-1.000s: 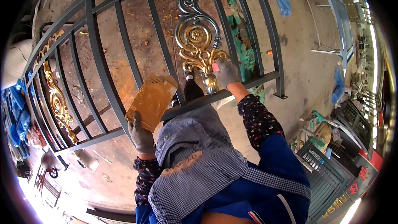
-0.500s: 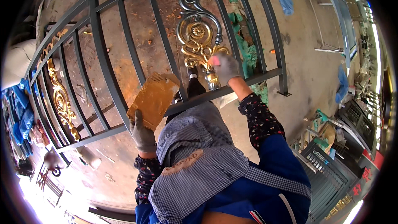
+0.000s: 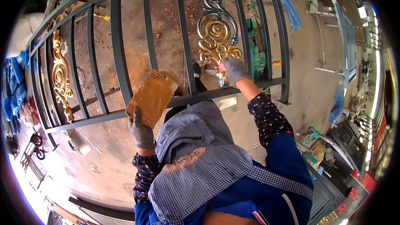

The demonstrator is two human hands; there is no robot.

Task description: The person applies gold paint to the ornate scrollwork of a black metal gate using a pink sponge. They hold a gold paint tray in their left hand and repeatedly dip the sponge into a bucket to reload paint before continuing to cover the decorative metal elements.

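My left hand (image 3: 142,132), in a grey glove, grips the lower corner of a flat cardboard piece (image 3: 153,96) smeared with gold-brown paint. My right hand (image 3: 235,70), also gloved, pinches a small pink pad (image 3: 222,67), perhaps sponge. That pad is against the lower stem of a scrolled metal ornament (image 3: 216,29) set between the bars of a dark grey railing (image 3: 118,37). Gold covers the ornament's centre rosette and lower leaves, while its upper scroll is silver-grey. My fingers hide part of the stem.
Farther left on the railing is a gold scrolled ornament (image 3: 61,77). Green ragged material (image 3: 256,54) lies behind the right-hand bars. A blue sheet (image 3: 288,8) and a blue-grey frame (image 3: 345,37) are at the right. Dark metal panels (image 3: 329,191) stand at the lower right.
My right hand with the pink pad has come down from beside the gold leaves to the stem below. The railing sits farther right in view. My left hand still holds the cardboard.
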